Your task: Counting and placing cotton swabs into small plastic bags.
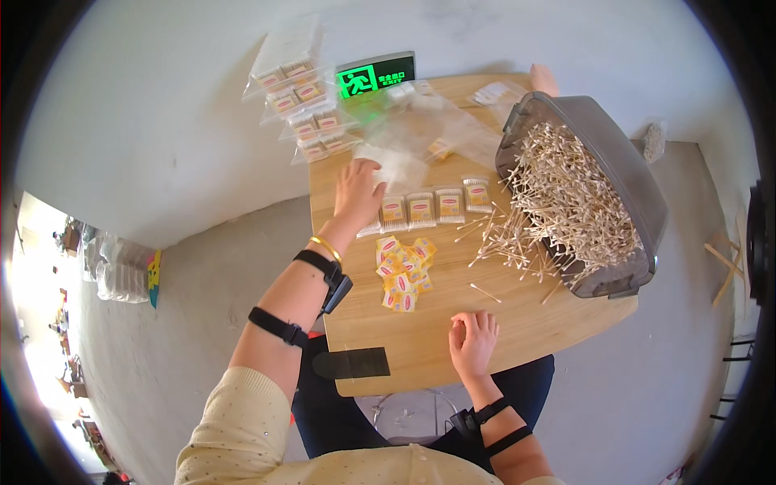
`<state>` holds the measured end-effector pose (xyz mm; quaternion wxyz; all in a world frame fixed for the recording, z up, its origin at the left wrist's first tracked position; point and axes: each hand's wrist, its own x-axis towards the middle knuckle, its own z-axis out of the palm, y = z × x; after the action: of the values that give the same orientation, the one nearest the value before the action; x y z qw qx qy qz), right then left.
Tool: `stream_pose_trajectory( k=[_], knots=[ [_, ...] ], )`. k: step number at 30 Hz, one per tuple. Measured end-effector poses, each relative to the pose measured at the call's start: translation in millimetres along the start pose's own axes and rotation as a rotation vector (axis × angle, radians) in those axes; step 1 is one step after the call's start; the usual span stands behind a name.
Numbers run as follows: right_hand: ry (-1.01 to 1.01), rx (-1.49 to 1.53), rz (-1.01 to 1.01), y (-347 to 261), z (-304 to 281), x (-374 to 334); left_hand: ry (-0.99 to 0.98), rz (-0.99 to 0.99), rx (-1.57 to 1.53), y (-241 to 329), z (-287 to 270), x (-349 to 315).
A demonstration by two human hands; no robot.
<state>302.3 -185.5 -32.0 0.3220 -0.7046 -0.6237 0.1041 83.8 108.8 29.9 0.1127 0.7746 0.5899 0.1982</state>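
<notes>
Bare table (424,343) lay nearside of the row of swab packs (421,210), past yellow cards (402,275); a gray bin (626,174) and spilled swabs (509,242) blocked the row's right, clear bags (400,167) its far side. The left hand (356,194) at its left end and the right hand (474,343) nearside had half-curled grips, contents unclear.

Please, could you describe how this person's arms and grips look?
The left grip and right grip are bare. The left forearm wears a gold bangle and two black straps with a black device; the left sleeve is cream with small dark specks. The right forearm has two similar straps and a small black unit.
</notes>
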Motion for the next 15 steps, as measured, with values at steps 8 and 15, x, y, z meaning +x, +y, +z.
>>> stream_pose_trajectory(
  k=[8,15],
  knots=[
    [0.021,0.027,-0.001,0,-1,0,-0.396,0.377,0.652,29,29,26],
    [0.045,0.048,-0.003,-1,-1,0,-0.007,0.316,0.175,27,2,14]
  ],
)
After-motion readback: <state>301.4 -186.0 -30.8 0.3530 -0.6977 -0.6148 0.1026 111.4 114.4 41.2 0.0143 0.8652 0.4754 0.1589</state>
